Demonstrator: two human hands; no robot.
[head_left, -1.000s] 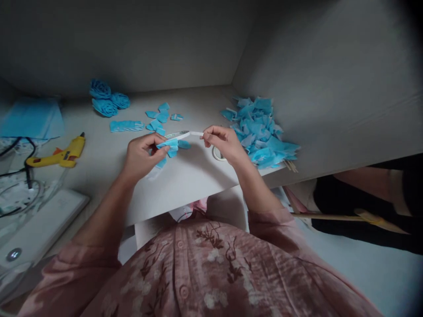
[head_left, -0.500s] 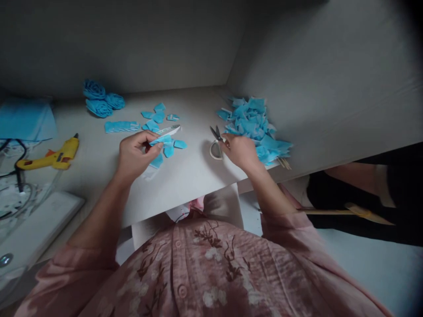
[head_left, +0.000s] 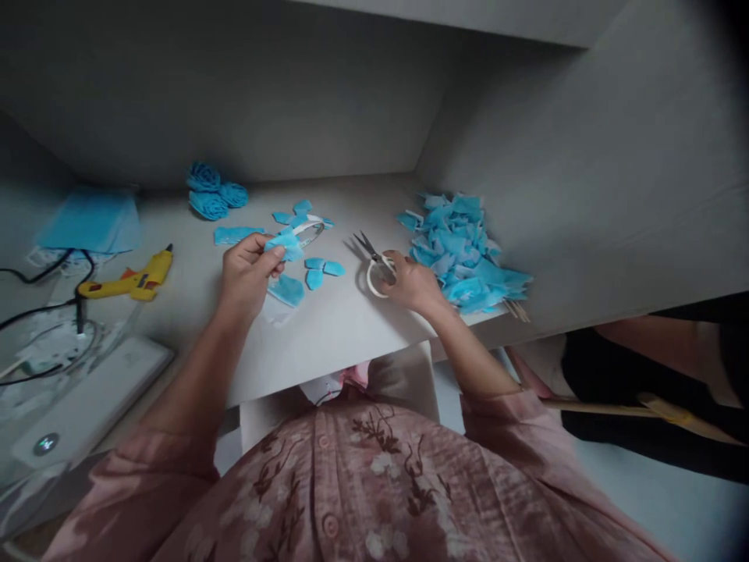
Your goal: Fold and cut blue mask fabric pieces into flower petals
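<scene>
My left hand (head_left: 246,269) is closed, pinching a light blue fabric piece (head_left: 284,246) between thumb and fingers. A white strip bent into a loop (head_left: 310,226) extends from this piece. My right hand (head_left: 414,282) is closed on the cream handles of a pair of scissors (head_left: 376,265); the dark blades are slightly apart and point away to the left. Small cut blue petals (head_left: 316,271) lie on the table between the hands, with more blue petals (head_left: 301,209) behind. A larger blue piece (head_left: 286,290) lies below my left hand.
Rolled blue fabric roses (head_left: 211,204) stand at the back left. A yellow glue gun (head_left: 143,282), a stack of blue sheets (head_left: 87,222) and a white power strip or box (head_left: 99,398) are on the left. On the right lies a blue fabric heap (head_left: 459,250) with thin sticks (head_left: 518,311).
My left hand has lifted the blue piece, and its white strip now curves in a loop. My right hand has drawn the scissors slightly back. The whole view has shifted.
</scene>
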